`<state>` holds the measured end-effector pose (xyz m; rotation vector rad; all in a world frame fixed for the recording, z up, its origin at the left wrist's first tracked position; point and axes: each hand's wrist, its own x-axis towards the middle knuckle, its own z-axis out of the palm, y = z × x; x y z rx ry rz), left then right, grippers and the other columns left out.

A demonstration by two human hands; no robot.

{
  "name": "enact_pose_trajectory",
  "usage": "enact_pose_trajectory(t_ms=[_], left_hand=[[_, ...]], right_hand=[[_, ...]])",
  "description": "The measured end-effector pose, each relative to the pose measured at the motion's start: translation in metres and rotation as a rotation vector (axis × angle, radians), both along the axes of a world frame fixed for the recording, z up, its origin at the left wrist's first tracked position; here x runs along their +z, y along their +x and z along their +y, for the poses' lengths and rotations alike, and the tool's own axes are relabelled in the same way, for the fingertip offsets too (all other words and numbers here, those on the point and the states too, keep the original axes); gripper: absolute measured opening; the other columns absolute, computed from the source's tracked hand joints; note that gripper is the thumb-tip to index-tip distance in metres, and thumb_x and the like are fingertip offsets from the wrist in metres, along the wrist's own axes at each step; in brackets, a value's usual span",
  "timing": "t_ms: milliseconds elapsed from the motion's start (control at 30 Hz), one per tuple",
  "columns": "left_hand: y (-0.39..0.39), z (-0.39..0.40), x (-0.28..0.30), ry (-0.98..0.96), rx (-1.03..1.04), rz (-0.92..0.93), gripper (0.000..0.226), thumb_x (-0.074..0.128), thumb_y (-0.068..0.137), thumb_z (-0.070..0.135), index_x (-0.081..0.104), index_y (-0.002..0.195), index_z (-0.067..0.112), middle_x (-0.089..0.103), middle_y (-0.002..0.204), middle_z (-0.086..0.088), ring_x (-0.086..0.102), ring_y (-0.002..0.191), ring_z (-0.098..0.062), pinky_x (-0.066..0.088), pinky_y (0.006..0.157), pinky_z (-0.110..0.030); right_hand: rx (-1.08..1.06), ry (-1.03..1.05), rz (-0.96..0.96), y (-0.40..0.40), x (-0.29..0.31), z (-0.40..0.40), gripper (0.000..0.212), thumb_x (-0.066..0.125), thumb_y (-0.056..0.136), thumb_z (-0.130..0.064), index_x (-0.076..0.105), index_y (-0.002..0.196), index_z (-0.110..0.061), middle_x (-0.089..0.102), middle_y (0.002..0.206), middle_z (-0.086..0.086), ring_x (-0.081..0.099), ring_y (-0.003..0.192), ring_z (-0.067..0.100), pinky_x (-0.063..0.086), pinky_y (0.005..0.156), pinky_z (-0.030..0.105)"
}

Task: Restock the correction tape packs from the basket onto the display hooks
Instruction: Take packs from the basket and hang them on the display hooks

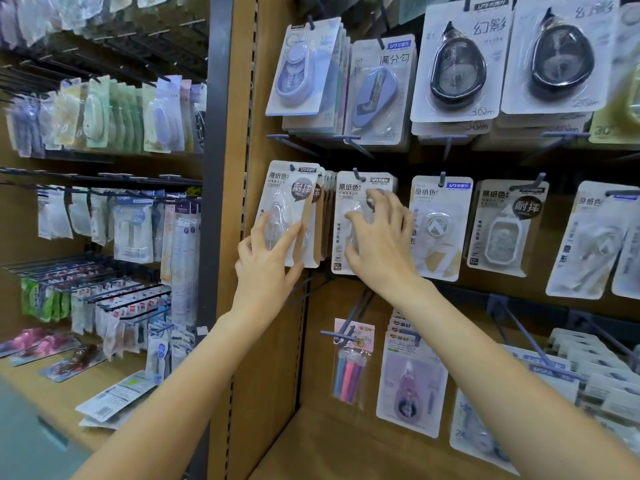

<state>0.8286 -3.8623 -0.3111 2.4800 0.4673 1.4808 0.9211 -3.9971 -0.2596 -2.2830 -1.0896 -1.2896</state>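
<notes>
Two rows of beige correction tape packs hang on hooks in the middle tier of the brown display panel. My left hand (pixel 266 258) lies with spread fingers on the front pack of the left row (pixel 289 202), near its lower half. My right hand (pixel 379 237) covers the blister of the front pack on the neighbouring hook (pixel 348 202), fingers spread and slightly bent over it. That pack's hook (pixel 356 174) pokes through its top hole. No basket is in view.
More tape packs hang to the right (pixel 441 223) and in the tier above (pixel 453 64). Below hang a pen pack (pixel 351 368) and a pink tape pack (pixel 410 382). Bare hooks (pixel 516 317) jut out at lower right. A second stocked rack (pixel 104 216) fills the left.
</notes>
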Motion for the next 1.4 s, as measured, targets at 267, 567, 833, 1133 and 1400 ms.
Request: enact_pose_trajectory(t_ms=[267,567,833,1133,1400], left_hand=[[-0.017,0.006,-0.003,-0.095,-0.260,-0.199,0.059,0.068,0.083,0.023,0.042,0.137,0.025,0.028,0.143,-0.006,0.030,0.130,-0.020,0.028,0.101,-0.025],[-0.036,0.023,-0.011,-0.169,-0.276,-0.071,0.052,0.062,0.086,0.012,0.043,0.134,0.019,0.034,0.140,-0.001,0.038,0.126,-0.011,0.029,0.096,-0.014],[-0.122,0.029,-0.118,-0.308,-0.026,-0.286,0.028,0.049,0.085,-0.003,0.056,0.110,0.004,0.045,0.106,-0.001,0.048,0.091,-0.010,0.035,0.074,-0.003],[-0.312,0.021,-0.440,-0.968,0.505,0.128,0.030,0.052,0.081,-0.006,0.058,0.109,0.004,0.057,0.106,-0.015,0.057,0.097,-0.027,0.045,0.086,-0.036],[-0.336,0.018,-0.571,-0.886,0.425,0.931,0.064,0.058,0.085,0.021,0.032,0.143,0.016,0.031,0.148,-0.014,0.029,0.134,-0.029,0.025,0.109,-0.037]], right_hand=[[0.433,0.174,0.068,-0.023,0.007,0.026,0.030,0.057,0.089,-0.010,0.057,0.118,-0.003,0.054,0.112,0.011,0.050,0.104,0.020,0.044,0.089,0.027],[0.545,0.389,0.508,-0.036,0.014,0.054,0.019,0.052,0.094,-0.016,0.047,0.111,-0.012,0.054,0.086,-0.006,0.057,0.086,0.015,0.046,0.068,0.023],[0.879,0.297,0.311,-0.135,-0.100,0.040,0.018,0.051,0.087,-0.002,0.054,0.105,-0.004,0.054,0.094,0.006,0.052,0.080,0.008,0.045,0.070,0.014],[0.632,-0.798,1.173,-0.201,-0.428,0.114,0.041,0.058,0.087,-0.009,0.046,0.125,-0.004,0.055,0.102,0.006,0.055,0.105,0.026,0.038,0.088,0.030],[0.093,-0.928,1.830,-0.214,-0.607,0.134,0.051,0.056,0.090,-0.017,0.033,0.133,-0.003,0.052,0.093,0.007,0.055,0.083,0.023,0.048,0.062,0.025]])
